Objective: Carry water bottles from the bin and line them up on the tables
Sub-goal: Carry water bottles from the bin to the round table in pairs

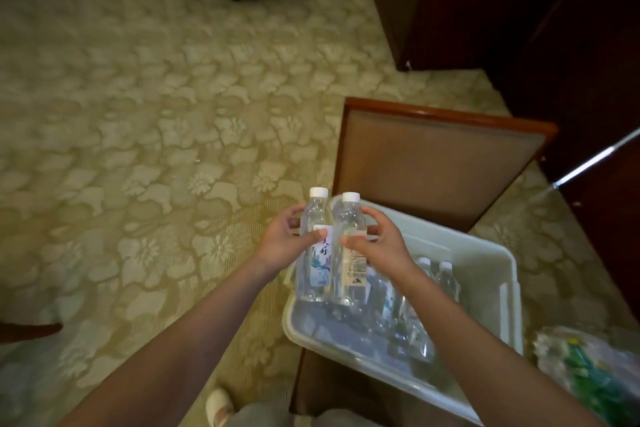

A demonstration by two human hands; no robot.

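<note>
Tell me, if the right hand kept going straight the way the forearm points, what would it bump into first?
Probably the chair back just beyond the bin. The right hand, gripping a bottle, points up and away over the bin's far rim; depth is hard to judge.

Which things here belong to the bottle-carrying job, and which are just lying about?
Part of the job:
left hand holding a bottle
right hand holding a second bottle
bin with more bottles

Just lying about:
chair
plastic bag
carpet
</note>
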